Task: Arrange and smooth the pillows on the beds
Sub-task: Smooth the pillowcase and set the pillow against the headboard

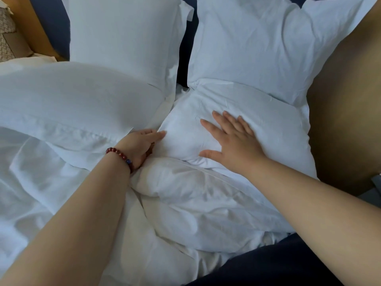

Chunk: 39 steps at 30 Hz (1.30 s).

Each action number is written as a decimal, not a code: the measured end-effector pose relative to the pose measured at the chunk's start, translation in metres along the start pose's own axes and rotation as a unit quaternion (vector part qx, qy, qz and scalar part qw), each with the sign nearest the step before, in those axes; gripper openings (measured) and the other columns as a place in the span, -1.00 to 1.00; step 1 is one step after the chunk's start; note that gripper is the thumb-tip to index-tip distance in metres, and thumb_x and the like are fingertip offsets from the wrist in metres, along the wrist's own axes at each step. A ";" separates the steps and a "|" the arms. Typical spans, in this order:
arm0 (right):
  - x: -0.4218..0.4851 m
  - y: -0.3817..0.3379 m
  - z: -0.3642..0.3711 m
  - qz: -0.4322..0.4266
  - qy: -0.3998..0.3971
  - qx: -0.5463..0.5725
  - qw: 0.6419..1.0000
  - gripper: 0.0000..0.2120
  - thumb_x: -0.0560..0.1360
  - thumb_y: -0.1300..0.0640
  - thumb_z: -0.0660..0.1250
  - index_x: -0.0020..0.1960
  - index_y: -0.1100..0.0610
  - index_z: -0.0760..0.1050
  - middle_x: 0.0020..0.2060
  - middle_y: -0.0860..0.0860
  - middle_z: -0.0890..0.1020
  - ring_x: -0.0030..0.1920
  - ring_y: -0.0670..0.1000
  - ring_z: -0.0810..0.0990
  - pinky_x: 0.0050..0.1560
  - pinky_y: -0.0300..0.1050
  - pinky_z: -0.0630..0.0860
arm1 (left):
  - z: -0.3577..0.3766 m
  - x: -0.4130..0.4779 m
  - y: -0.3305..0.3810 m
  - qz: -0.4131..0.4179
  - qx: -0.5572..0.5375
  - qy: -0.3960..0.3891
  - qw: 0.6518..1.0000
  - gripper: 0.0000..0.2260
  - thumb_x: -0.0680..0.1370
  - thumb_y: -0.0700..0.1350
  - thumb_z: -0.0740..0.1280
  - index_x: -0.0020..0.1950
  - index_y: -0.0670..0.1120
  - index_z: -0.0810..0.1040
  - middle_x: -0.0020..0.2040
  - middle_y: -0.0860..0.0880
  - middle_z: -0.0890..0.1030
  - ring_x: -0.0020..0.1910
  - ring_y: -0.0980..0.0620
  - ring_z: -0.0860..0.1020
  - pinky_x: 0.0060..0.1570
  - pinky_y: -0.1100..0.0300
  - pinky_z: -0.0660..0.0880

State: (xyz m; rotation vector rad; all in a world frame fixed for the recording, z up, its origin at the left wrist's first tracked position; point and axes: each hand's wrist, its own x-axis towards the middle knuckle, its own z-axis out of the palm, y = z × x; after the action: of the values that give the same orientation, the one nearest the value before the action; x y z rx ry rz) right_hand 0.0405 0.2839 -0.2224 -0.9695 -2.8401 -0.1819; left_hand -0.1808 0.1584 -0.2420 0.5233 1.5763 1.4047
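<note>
Right hand (233,143): flat, palm down, fingers (209,125) straight and spread wide, holding nothing, pressing the top of the front right pillow (268,129). Left hand (139,143): at that pillow's left end, forefinger straight against the bulging side. The other fingers curl down into the crease between the pillow and the duvet (195,203); cannot tell whether they grip cloth. Dark red beaded bracelet (120,156) on the left wrist.

Front right pillow: white, lying flat on the bed, dented and creased around the palm, near edge touching the rumpled duvet. Just beside it, to the left, is the front left pillow (72,100), also lying flat and smoother. The left hand sits in the narrow gap between the two.

Behind them, two more white pillows stand upright against the dark blue headboard (187,58): back left pillow (123,34) and back right pillow (257,44), with a slim strip of headboard showing between. The back right pillow is creased, and the front right pillow rests against its lower edge.

Edges: a tan surface (346,100) runs along the right side, close against the flanged edges of both right pillows. Far left, a wooden frame (39,27) and a patch of patterned fabric (6,38). Dark clothing (278,265) at the bottom edge. The duvet spreads loose and wrinkled across the lower left, under the left forearm.
</note>
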 end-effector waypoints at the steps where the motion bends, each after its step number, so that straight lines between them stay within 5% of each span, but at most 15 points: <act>1: 0.000 0.000 0.000 0.000 0.000 0.000 1.000 -0.13 0.31 -0.53 -0.23 0.58 -0.26 -0.09 0.61 -0.11 -0.07 0.60 -0.01 -0.15 0.55 0.01 -0.25 | 0.000 0.001 -0.001 0.004 -0.006 0.006 1.000 -0.78 0.54 -0.11 0.40 -0.29 -0.11 0.51 -0.41 -0.04 0.44 -0.43 0.01 0.38 -0.38 0.20 0.39; 4: -0.001 0.000 0.000 -0.001 0.000 -0.001 1.000 -0.12 0.31 -0.54 -0.23 0.58 -0.26 -0.10 0.61 -0.11 -0.07 0.59 -0.02 -0.15 0.55 0.01 -0.25 | -0.003 -0.003 -0.001 0.010 -0.042 0.002 0.999 -0.84 0.57 -0.12 0.36 -0.20 -0.14 0.54 -0.34 -0.10 0.50 -0.39 -0.03 0.47 -0.33 0.20 0.49; 7: -0.002 0.000 0.000 0.001 -0.001 -0.004 1.000 -0.12 0.30 -0.53 -0.24 0.58 -0.26 -0.09 0.61 -0.11 -0.07 0.60 -0.02 -0.14 0.55 0.02 -0.24 | -0.003 -0.008 -0.001 0.010 -0.054 -0.027 0.998 -0.91 0.54 -0.18 0.38 -0.08 -0.21 0.59 -0.07 -0.19 0.64 -0.12 -0.13 0.60 -0.05 0.07 0.57; 10: -0.003 0.000 0.000 0.001 0.000 -0.008 1.000 -0.11 0.30 -0.53 -0.24 0.58 -0.25 -0.09 0.61 -0.10 -0.07 0.60 -0.01 -0.14 0.55 0.02 -0.23 | -0.002 -0.010 0.002 -0.018 -0.073 -0.051 0.996 -0.75 0.52 -0.22 0.38 0.15 -0.29 0.59 0.08 -0.20 0.68 0.04 -0.15 0.67 -0.03 0.02 0.62; 14: -0.005 0.002 0.000 -0.001 -0.001 -0.004 1.000 -0.12 0.31 -0.54 -0.24 0.58 -0.25 -0.10 0.61 -0.10 -0.08 0.60 -0.02 -0.15 0.55 0.01 -0.23 | -0.005 -0.012 0.014 -0.054 -0.060 -0.083 0.993 -0.77 0.49 -0.19 0.39 0.13 -0.22 0.60 0.08 -0.18 0.68 0.04 -0.15 0.66 0.01 -0.02 0.60; 19: -0.005 0.006 -0.001 0.002 -0.001 -0.003 1.000 -0.13 0.33 -0.56 -0.22 0.58 -0.26 -0.13 0.61 -0.11 -0.09 0.59 -0.03 -0.15 0.56 0.00 -0.21 | -0.018 -0.010 0.016 -0.002 0.016 -0.030 0.999 -0.80 0.44 -0.22 0.46 0.01 -0.26 0.58 0.07 -0.31 0.62 -0.02 -0.26 0.60 0.12 -0.11 0.56; 21: -0.004 0.007 -0.001 0.003 -0.002 -0.002 1.000 -0.14 0.34 -0.57 -0.19 0.58 -0.26 -0.13 0.61 -0.11 -0.09 0.59 -0.03 -0.15 0.56 0.00 -0.21 | -0.027 -0.012 0.020 0.003 0.031 -0.040 0.999 -0.80 0.37 -0.20 0.52 -0.08 -0.23 0.61 -0.04 -0.27 0.61 -0.13 -0.21 0.56 -0.04 0.02 0.58; 24: -0.003 0.008 -0.001 0.004 -0.006 0.000 1.000 -0.12 0.32 -0.57 -0.23 0.57 -0.27 -0.14 0.61 -0.12 -0.10 0.59 -0.03 -0.16 0.56 0.00 -0.22 | -0.036 -0.018 0.031 -0.008 0.091 -0.052 0.994 -0.66 0.36 -0.11 0.50 0.03 -0.30 0.64 -0.14 -0.24 0.64 -0.29 -0.12 0.58 -0.30 0.17 0.58; 27: -0.003 0.008 -0.003 0.008 -0.014 0.000 1.000 -0.12 0.31 -0.58 -0.22 0.57 -0.28 -0.15 0.61 -0.12 -0.11 0.59 -0.03 -0.16 0.56 -0.01 -0.23 | -0.042 -0.020 0.038 -0.044 0.141 -0.075 0.986 -0.55 0.34 -0.04 0.50 0.11 -0.31 0.60 -0.07 -0.25 0.61 -0.23 -0.13 0.52 -0.18 0.10 0.51; 31: -0.003 0.009 -0.006 0.020 -0.016 0.008 1.000 -0.10 0.29 -0.59 -0.24 0.57 -0.28 -0.17 0.61 -0.11 -0.11 0.59 -0.04 -0.17 0.56 -0.02 -0.24 | -0.043 -0.021 0.038 0.019 0.140 0.025 0.990 -0.87 0.57 -0.09 0.36 -0.02 -0.13 0.63 -0.02 -0.17 0.64 -0.09 -0.12 0.62 -0.07 -0.07 0.62; 34: -0.005 0.011 -0.009 0.034 -0.028 0.017 0.999 -0.17 0.38 -0.54 -0.10 0.57 -0.27 -0.16 0.61 -0.11 -0.13 0.59 -0.04 -0.19 0.56 -0.03 -0.25 | -0.046 -0.029 0.024 0.077 0.167 0.118 0.976 -0.85 0.57 -0.05 0.36 -0.16 -0.08 0.60 -0.20 -0.10 0.59 -0.29 -0.02 0.59 -0.29 0.05 0.65; 39: -0.007 0.020 -0.012 0.062 -0.049 0.017 0.997 -0.23 0.47 -0.46 0.02 0.57 -0.26 -0.17 0.61 -0.11 -0.17 0.59 -0.04 -0.20 0.56 -0.04 -0.23 | -0.053 -0.033 0.021 0.065 0.026 0.113 0.991 -0.88 0.55 -0.14 0.39 -0.13 -0.18 0.59 -0.32 -0.11 0.50 -0.60 0.05 0.45 -0.56 0.22 0.53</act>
State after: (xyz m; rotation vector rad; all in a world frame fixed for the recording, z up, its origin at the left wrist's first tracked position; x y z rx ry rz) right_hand 0.0588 0.2935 -0.2106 -1.1733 -2.8480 -0.0756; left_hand -0.2146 0.1089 -0.2156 0.5188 1.7894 1.5692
